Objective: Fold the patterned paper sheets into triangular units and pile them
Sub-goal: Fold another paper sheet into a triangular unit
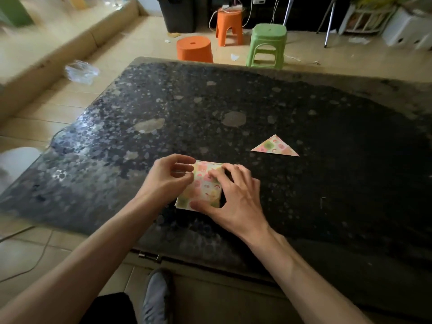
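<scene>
- A person's left hand (168,177) pinches the upper left corner of the patterned paper sheet (201,190) between curled thumb and forefinger.
- The sheet lies between both hands on the near part of a dark mottled table (233,101).
- The right hand (236,197) presses fingertips and thumb down on the sheet without closing around it.
- One folded triangular unit (275,147) lies apart on the table, farther right.

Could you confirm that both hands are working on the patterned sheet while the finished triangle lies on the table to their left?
Not quite. The left hand and right hand are indeed both on the patterned sheet, but the head view shows the finished triangle lying on the table to their right, not their left.
</scene>
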{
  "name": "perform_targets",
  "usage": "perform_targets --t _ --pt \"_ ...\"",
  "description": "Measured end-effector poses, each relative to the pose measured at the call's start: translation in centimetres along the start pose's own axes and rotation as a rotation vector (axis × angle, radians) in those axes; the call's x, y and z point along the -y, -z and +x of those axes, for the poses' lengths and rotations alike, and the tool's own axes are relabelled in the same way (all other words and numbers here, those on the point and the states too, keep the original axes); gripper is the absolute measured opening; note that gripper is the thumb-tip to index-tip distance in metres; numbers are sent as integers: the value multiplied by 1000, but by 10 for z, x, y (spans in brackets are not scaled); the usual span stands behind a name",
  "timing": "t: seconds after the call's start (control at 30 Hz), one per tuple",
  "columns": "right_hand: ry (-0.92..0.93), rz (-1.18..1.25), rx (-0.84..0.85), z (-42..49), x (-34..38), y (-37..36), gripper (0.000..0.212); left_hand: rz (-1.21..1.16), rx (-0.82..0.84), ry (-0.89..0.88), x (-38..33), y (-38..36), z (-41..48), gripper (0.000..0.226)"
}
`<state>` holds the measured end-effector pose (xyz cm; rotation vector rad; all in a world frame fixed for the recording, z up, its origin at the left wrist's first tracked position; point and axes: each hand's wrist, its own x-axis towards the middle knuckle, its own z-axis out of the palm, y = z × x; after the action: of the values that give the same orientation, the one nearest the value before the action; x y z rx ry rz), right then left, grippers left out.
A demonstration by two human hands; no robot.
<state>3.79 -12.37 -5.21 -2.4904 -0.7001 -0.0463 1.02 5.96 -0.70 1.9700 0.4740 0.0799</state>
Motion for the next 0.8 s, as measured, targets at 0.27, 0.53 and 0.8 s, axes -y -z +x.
perform_targets --t 0.27,0.53,0.8 --pt "-254 -128 -251 -2 -3 7 66 424 -18 -141 5 -16 -8 44" --pt "-422 -10 -105 -2 6 11 49 562 -20 -227 11 -19 -8 37" --pt "-355 -33 -105 -6 13 11 48 597 -48 -215 20 -13 -2 34"
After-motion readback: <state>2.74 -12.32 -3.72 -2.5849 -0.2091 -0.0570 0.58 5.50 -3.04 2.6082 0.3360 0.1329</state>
